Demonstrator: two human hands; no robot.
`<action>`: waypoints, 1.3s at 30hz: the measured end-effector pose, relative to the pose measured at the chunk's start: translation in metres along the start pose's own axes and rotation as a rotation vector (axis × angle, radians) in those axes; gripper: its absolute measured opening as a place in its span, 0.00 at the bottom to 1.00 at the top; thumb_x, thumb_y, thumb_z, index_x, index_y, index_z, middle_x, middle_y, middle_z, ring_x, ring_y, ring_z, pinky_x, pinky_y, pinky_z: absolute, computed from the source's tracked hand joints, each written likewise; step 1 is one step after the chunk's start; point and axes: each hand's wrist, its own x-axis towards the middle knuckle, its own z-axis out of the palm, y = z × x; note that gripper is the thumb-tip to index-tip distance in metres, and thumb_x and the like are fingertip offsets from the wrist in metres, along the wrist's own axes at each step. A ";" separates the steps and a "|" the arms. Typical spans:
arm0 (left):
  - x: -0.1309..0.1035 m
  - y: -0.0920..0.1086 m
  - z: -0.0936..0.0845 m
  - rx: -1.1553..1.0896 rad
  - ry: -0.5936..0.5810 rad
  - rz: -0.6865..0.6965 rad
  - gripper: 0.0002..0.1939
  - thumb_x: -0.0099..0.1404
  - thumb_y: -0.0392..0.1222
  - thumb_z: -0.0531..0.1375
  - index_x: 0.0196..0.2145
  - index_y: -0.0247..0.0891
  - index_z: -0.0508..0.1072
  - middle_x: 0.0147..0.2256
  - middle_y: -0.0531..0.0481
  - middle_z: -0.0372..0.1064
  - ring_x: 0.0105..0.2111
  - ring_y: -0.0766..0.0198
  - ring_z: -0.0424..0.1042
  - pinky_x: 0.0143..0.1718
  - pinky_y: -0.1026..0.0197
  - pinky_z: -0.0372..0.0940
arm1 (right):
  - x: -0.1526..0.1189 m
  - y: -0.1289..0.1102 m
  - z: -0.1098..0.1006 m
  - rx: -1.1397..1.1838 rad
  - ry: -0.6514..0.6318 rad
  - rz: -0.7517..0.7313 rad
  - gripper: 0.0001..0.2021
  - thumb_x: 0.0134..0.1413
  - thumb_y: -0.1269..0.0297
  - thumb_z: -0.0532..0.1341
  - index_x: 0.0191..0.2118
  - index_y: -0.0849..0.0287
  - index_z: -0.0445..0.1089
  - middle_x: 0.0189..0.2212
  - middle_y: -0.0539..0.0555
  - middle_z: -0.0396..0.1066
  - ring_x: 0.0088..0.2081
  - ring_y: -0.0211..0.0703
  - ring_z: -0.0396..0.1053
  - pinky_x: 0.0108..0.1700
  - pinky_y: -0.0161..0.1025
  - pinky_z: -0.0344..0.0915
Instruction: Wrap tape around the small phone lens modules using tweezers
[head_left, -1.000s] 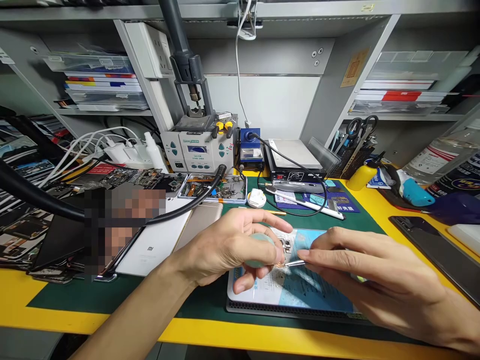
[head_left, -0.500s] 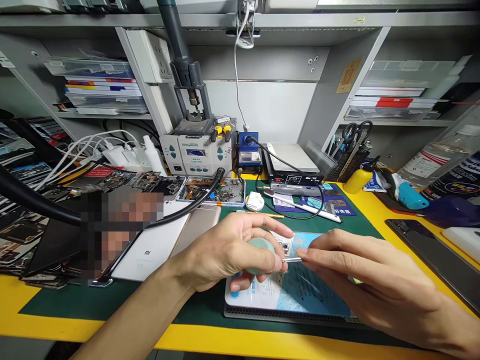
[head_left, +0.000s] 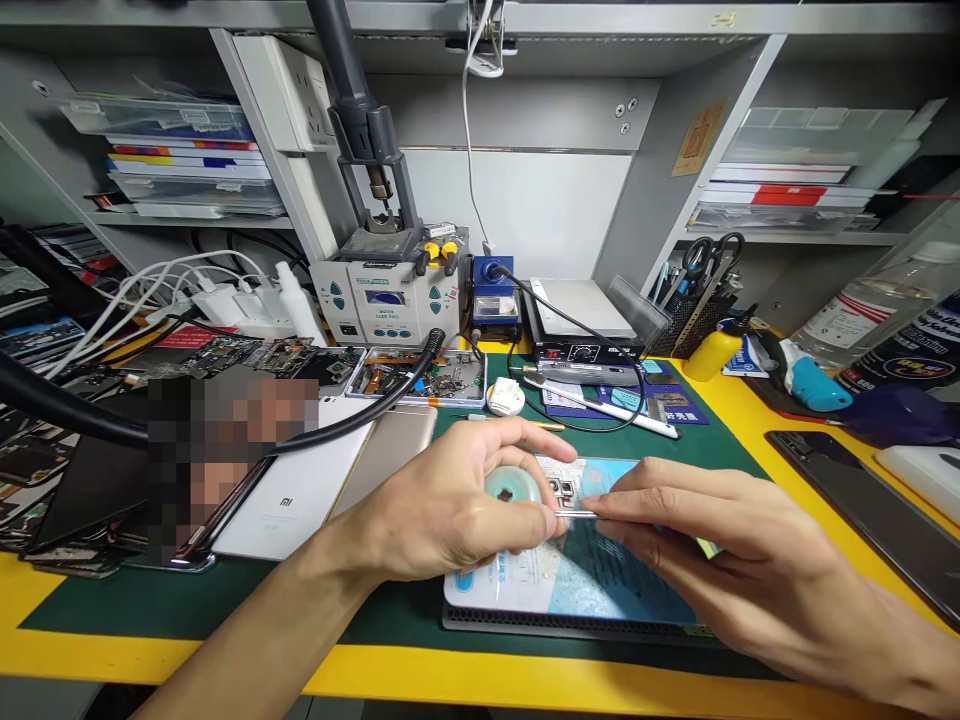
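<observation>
A pale green, disc-shaped spool (head_left: pixel 511 487) with a dark notched hole at its centre sits in my left hand (head_left: pixel 457 505), whose fingers curl around it. The thumb of that hand presses against its fingertips at the near end of a thin silver metal tool (head_left: pixel 576 514), perhaps tweezers. My right hand (head_left: pixel 720 540) pinches this tool between thumb and fingers, so the rest of it is hidden. Whatever lies in the left pinch is too small to make out. Beneath both hands is a blue-and-white printed board (head_left: pixel 592 590).
A hot-air station (head_left: pixel 390 300) and a blue soldering station (head_left: pixel 495 295) stand behind. Left lie a white phone back (head_left: pixel 300 490) and a tray of small parts (head_left: pixel 420 380). A black cable (head_left: pixel 360 425) arches across the left. A dark phone (head_left: pixel 862 520) lies right.
The spool has turned so that its flat face and centre hole now show. The whole scene has shifted slightly left and up; both hands keep their grips close together.
</observation>
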 end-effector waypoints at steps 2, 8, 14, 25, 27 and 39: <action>0.000 0.002 0.001 0.074 0.031 0.027 0.22 0.64 0.38 0.69 0.54 0.35 0.72 0.33 0.53 0.74 0.24 0.71 0.66 0.21 0.70 0.60 | 0.001 -0.003 0.000 0.116 -0.024 0.163 0.07 0.67 0.64 0.64 0.43 0.54 0.81 0.29 0.54 0.78 0.28 0.41 0.74 0.28 0.33 0.71; -0.003 0.007 0.008 0.216 0.091 0.061 0.22 0.62 0.33 0.67 0.53 0.37 0.71 0.33 0.55 0.73 0.26 0.69 0.66 0.25 0.67 0.58 | 0.005 -0.005 -0.002 0.598 -0.225 0.715 0.13 0.56 0.52 0.72 0.38 0.57 0.84 0.23 0.50 0.71 0.21 0.32 0.61 0.20 0.27 0.59; -0.003 0.005 0.015 0.198 0.107 0.087 0.24 0.58 0.30 0.66 0.52 0.38 0.69 0.32 0.56 0.73 0.27 0.69 0.68 0.27 0.67 0.61 | 0.010 0.000 -0.009 0.798 -0.361 0.881 0.16 0.54 0.51 0.73 0.40 0.59 0.84 0.16 0.45 0.63 0.17 0.29 0.56 0.16 0.26 0.49; -0.001 0.003 0.013 0.256 0.145 0.068 0.25 0.63 0.39 0.67 0.56 0.39 0.66 0.38 0.52 0.77 0.27 0.67 0.68 0.27 0.64 0.61 | 0.002 0.008 -0.011 0.771 -0.378 0.874 0.17 0.57 0.48 0.71 0.41 0.58 0.84 0.15 0.46 0.66 0.15 0.30 0.54 0.15 0.27 0.50; -0.001 0.004 0.013 0.251 0.157 0.083 0.25 0.62 0.38 0.67 0.56 0.38 0.66 0.37 0.52 0.77 0.28 0.67 0.68 0.28 0.65 0.62 | 0.002 0.008 -0.011 0.759 -0.377 0.888 0.18 0.57 0.47 0.70 0.41 0.58 0.84 0.15 0.47 0.67 0.14 0.30 0.54 0.15 0.27 0.50; -0.003 0.006 0.009 0.042 0.085 0.099 0.25 0.63 0.34 0.70 0.55 0.36 0.68 0.35 0.55 0.74 0.24 0.75 0.63 0.21 0.72 0.57 | 0.004 -0.006 -0.006 0.597 -0.154 0.674 0.11 0.55 0.57 0.73 0.43 0.51 0.85 0.32 0.52 0.80 0.23 0.32 0.66 0.20 0.26 0.62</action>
